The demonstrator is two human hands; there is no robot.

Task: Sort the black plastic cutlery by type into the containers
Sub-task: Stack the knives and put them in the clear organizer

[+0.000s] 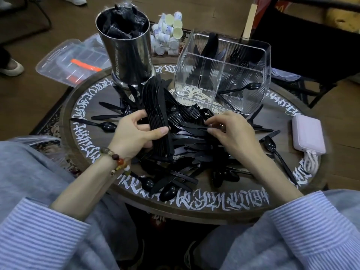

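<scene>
Meanwhile, the left hand gripped an upright bundle of knives above the cutlery pile on the round table, while the right hand pinched a single piece lying on that pile. Interlocked handles might drag neighbours along, and the bundle could splay or slip before reaching the clear divided container or metal cylinder.
</scene>
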